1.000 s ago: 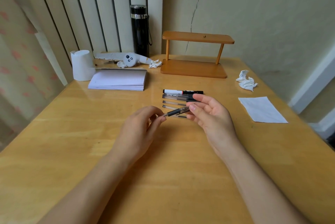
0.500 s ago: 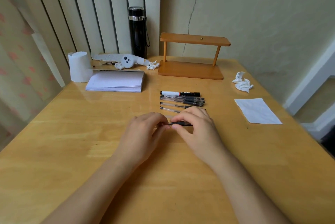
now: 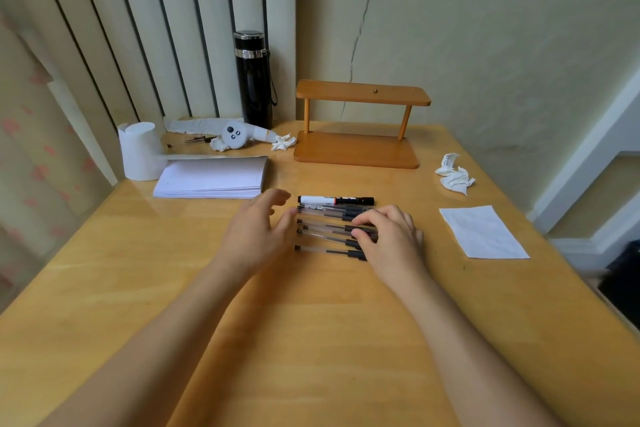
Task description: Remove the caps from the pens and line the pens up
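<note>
Several clear-barrelled pens lie side by side on the wooden table, below a white and black marker at the far end of the row. The nearest pen lies a little apart from the others. My right hand rests on the right ends of the pens, fingertips curled down onto their black grips and hiding the tips. My left hand hovers flat at the left ends of the pens, fingers apart, holding nothing. I see no loose caps.
A stack of white paper and a white paper roll sit at the left. A wooden shelf stand, a black flask, crumpled tissues and a flat white sheet lie further back and right.
The pen held between both hands has been set down as the nearest in the row. My left hand has let go and spread open; my right hand now presses on the pens' right ends.
</note>
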